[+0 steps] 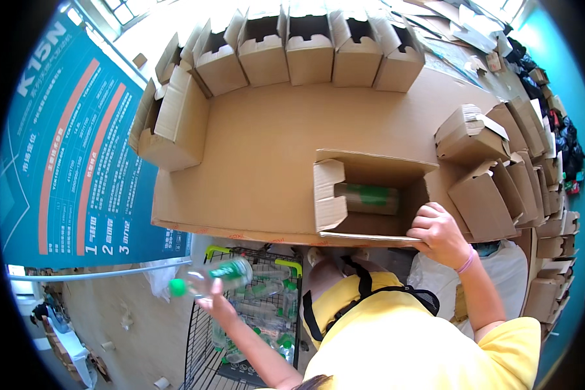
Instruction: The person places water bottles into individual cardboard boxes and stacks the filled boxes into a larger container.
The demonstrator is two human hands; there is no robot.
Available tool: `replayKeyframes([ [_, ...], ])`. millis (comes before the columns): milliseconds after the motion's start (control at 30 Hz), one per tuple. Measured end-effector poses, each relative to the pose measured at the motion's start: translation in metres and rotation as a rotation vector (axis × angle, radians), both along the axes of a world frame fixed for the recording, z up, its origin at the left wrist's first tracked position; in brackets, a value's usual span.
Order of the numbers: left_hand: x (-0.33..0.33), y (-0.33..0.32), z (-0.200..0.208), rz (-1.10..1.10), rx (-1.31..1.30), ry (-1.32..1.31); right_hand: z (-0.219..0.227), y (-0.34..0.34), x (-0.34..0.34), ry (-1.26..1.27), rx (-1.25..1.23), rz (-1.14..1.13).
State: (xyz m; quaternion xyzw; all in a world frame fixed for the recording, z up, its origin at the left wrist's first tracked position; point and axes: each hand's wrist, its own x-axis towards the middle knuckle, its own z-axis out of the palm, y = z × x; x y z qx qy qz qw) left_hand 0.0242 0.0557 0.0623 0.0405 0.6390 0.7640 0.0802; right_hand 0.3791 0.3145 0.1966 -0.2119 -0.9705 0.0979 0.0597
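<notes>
The left hand (217,305) is holding a bottle (230,273) over the cart (218,251), its fingers curling partway around it, the green cap (177,287) pointing left. The right hand (437,232) is gripping the near right corner of a box (331,211) on the desk (260,143), fingers bending over the rim. Another bottle (370,199) is lying inside.

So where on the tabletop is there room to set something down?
The tabletop is bare across its middle and front left, between the back box row, the left-end box and the open box at the right hand. Its right end is crowded with cartons.
</notes>
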Motion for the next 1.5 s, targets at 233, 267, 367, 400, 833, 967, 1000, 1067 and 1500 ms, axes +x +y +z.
replayKeyframes([
  [233,0.056,0.153,0.17,-0.792,0.539,0.492,-0.007,-0.003,0.014,0.233,-0.001,-0.011],
  [267,0.07,0.17,0.175,-0.912,0.468,0.504,-0.006,-0.004,0.018,0.269,0.011,-0.025],
  [367,0.106,0.215,0.179,-1.172,-0.029,0.808,-0.01,-0.006,0.027,0.369,0.036,-0.059],
  [400,0.126,0.228,0.191,-1.31,-0.282,0.809,-0.012,-0.005,0.03,0.407,0.03,-0.089],
  [833,0.206,0.305,0.083,-2.087,-1.454,1.663,-0.037,0.003,0.037,0.629,0.04,-0.018],
  [967,0.211,0.299,0.06,-2.064,-1.318,1.674,-0.044,0.002,0.037,0.643,0.049,0.032],
  [1000,0.214,0.297,0.061,-2.047,-1.286,1.608,-0.045,0.002,0.037,0.637,0.04,0.043],
  [1067,0.216,0.295,0.057,-2.069,-1.276,1.538,-0.047,0.001,0.038,0.644,0.029,0.054],
  [1500,0.232,0.284,0.054,-1.904,-1.257,1.138,-0.041,0.005,0.039,0.563,-0.006,0.128],
])
